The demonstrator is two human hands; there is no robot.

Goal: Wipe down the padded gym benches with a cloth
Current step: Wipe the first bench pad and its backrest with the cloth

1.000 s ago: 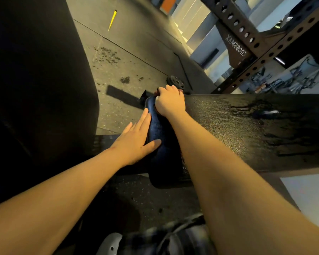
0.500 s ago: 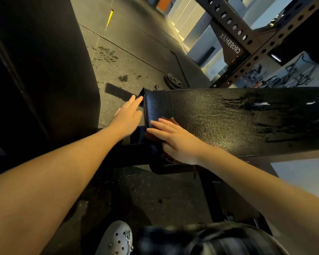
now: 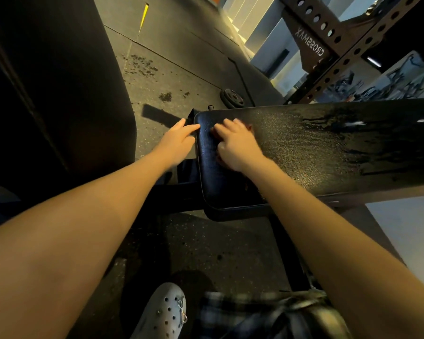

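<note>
- Looking down at the black padded bench (image 3: 328, 152): it runs from the middle of the shot out toward 3 o'clock, with its rounded end near the centre.
- The right hand (image 3: 238, 148) lies on top of that end with its fingers stretched out toward 10 o'clock, pressing down on the cloth (image 3: 249, 127). Only a reddish sliver of cloth peeks out at the hand's 1 o'clock (the hand is pretty blurry, tbh).
- The left hand (image 3: 175, 143) sits at the pad's 9 o'clock side. Its fingers are straight and relaxed, the tips touch the end edge, and it holds nothing.
- Shiny wet streaks (image 3: 353, 123) show on the pad out toward 3 o'clock.
- A small weight plate (image 3: 231, 98) lies on the rubber floor (image 3: 181, 45) at 12 o'clock from the bench end.
- A hole-punched rack (image 3: 328, 45) stands up at 1 o'clock.
- A white clog (image 3: 164, 311) is down at 6 o'clock.
</note>
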